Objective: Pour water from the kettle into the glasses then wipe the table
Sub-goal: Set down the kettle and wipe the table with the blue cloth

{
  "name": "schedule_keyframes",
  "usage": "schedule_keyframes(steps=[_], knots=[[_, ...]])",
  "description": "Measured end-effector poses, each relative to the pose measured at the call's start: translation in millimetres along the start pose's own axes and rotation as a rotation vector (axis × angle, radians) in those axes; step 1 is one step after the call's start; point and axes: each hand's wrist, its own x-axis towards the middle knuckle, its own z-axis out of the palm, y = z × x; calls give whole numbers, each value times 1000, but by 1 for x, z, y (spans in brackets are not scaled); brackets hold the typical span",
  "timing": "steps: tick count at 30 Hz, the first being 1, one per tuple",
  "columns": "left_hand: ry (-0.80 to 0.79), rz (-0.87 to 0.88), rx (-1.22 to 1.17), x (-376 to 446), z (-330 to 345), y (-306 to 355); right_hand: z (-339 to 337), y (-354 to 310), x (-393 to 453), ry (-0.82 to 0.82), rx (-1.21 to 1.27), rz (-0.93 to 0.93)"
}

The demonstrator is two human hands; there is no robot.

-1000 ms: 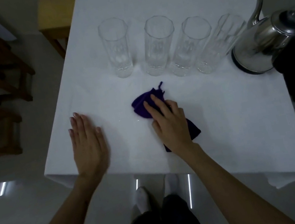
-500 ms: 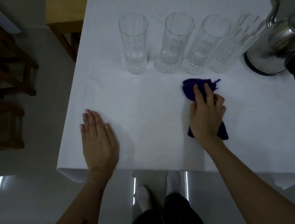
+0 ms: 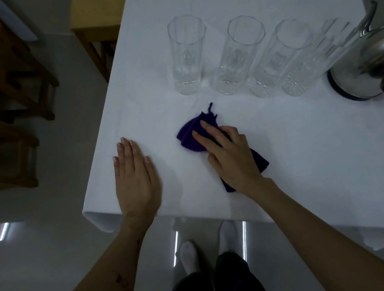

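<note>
Grip: right hand [image 3: 232,156] flat on purple cloth [image 3: 190,136], fingers extended, pressing not clenching, for wiping.
Brace: left hand [image 3: 135,178] released, palm down, steadying white table [image 3: 317,161].
Glasses [image 3: 189,54], kettle [image 3: 373,62]: lined up behind, clear of the wiping.

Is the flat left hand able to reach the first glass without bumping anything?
Probably yes. The left hand lies flat on the table, and only bare cloth shows between it and the leftmost glass. The purple rag sits off to the side.

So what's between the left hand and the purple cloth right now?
Only bare white tablecloth, seen in the head view. The left hand lies flat, apart from the purple cloth under the right hand.
</note>
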Motion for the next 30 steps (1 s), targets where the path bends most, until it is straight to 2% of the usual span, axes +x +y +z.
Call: schedule_keyframes(steps=[4,9,12,17,23,25,27,30], knots=[[9,-1,-15,0,0,-1,-11,18,-27,21,-43,-17],[28,4,-5,0,2,-1,-9,28,-21,159,-95,296],[16,-2,-16,0,2,0,0,7,8,148,-51,387],[-2,-24,-26,0,0,1,10,-30,41,72,16,260],[-5,-24,-54,0,1,-2,9,-37,9,-32,57,-177],[-1,-22,-56,-1,0,-2,7,-28,-9,-61,30,-254],[2,-29,-62,-1,0,-2,2,-14,-21,-41,9,-247],[7,-31,-62,-1,-1,0,-4,5,-17,25,1,-53]])
